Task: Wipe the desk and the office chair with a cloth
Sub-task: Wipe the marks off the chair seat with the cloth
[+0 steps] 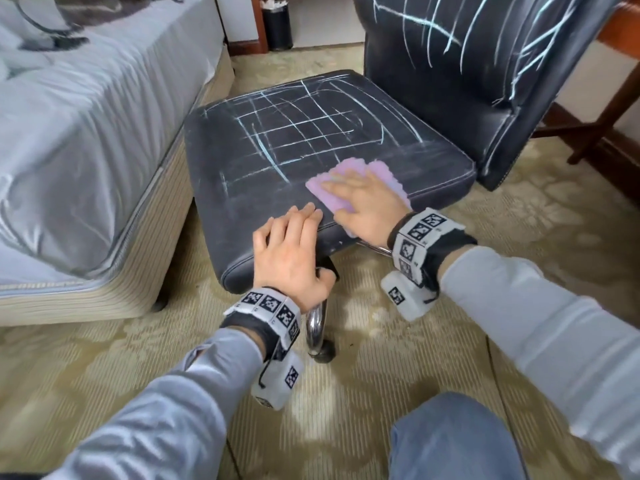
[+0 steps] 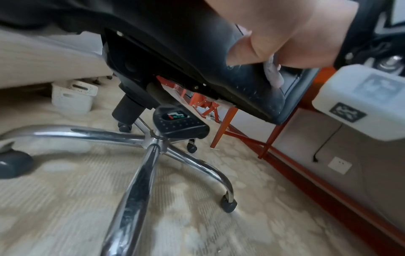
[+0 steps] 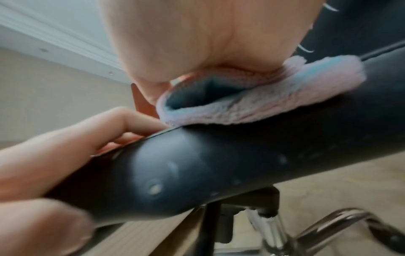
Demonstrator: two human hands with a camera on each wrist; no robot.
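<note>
While my right hand (image 1: 367, 199) lies flat on the pink cloth (image 1: 349, 174), fingers straight and slightly spread, I press the cloth onto the seat (image 1: 277, 168) of the office chair (image 1: 450, 81) near its front right edge. One corner of the cloth hangs over that front edge, and from the right wrist view its folded hem lifts a little off the seat. My left hand (image 1: 294, 258) clasps the front edge of the seat just left of the cloth: the fingers (image 1: 304, 213) lie close together on top, and from the left wrist view the thumb (image 2: 247, 52) hooks under the padded rim. The two hands sit close, almost touching. Pale chalk lines cross the middle and back of the seat and run up the backrest; the strip nearest me looks smudged and mostly free of lines. A bed (image 1: 86, 116) stands close along the left side of the seat, leaving only a narrow gap there. To the right, open carpet (image 1: 519, 220) runs to a wooden frame (image 1: 595, 133) behind the backrest. Under the seat, the chrome base (image 2: 153, 155) spreads its legs over the carpet, one leg reaching toward me between my arms.
</note>
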